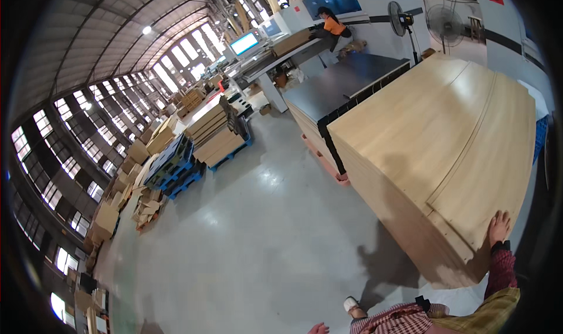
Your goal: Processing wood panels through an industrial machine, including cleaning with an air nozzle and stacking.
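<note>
A tall stack of light wooden boards (434, 140) fills the right side. My right hand (499, 226) lies flat on the near edge of the top board, fingers spread, with a dark band on the wrist and a red checked sleeve behind it. Only the fingertips of my left hand (318, 329) show at the bottom edge, above the grey floor, touching nothing I can see. My shoe (350, 304) is on the floor beside the stack.
A dark-topped board stack (346, 85) stands behind the light one. Blue pallets (173, 164) and more board stacks (220, 136) lie to the left. A person in an orange top (332, 26) works at a machine far back, near two standing fans (400, 18).
</note>
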`<state>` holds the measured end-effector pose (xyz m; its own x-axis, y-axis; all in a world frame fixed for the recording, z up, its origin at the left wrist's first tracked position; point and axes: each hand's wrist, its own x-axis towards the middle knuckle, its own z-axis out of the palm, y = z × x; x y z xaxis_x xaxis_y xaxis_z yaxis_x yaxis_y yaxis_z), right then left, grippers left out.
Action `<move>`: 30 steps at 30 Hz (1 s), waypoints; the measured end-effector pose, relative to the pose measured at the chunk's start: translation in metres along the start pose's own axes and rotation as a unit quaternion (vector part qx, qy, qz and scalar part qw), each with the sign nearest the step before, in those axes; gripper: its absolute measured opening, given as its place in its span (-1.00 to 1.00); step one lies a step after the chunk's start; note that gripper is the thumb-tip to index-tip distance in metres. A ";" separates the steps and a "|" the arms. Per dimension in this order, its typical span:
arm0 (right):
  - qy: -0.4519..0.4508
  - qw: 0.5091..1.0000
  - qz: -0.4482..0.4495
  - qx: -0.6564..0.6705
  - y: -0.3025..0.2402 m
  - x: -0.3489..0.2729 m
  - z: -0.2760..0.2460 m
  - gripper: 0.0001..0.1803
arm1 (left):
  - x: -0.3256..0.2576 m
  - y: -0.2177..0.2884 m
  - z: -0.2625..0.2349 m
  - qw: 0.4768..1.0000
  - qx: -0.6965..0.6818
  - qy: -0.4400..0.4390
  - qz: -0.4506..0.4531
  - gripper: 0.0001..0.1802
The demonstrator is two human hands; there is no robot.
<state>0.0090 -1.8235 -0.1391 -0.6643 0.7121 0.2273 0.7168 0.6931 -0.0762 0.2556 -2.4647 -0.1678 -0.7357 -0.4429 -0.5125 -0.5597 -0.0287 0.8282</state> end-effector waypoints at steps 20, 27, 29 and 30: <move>-0.013 0.949 0.314 -0.030 0.022 -0.011 0.059 -0.47 | 0.336 0.201 -0.013 0.977 0.129 -0.149 0.076 -0.65; 0.052 0.958 0.279 0.033 -0.019 -0.040 0.077 -0.55 | 0.445 0.309 0.104 0.922 0.199 -0.304 0.134 -0.66; 0.083 0.964 0.249 0.039 -0.033 -0.051 0.090 -0.58 | 0.451 0.362 0.143 0.906 0.227 -0.313 0.172 -0.64; 0.081 0.961 0.262 0.035 -0.062 -0.062 0.082 -0.58 | 0.455 0.377 0.155 0.886 0.259 -0.324 0.206 -0.62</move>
<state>-0.0114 -1.9008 -0.2279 -0.1703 0.9425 0.2875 0.9241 0.2541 -0.2854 -0.3494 -2.5380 -0.1242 -0.8888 0.2922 -0.3530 -0.1700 0.5052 0.8461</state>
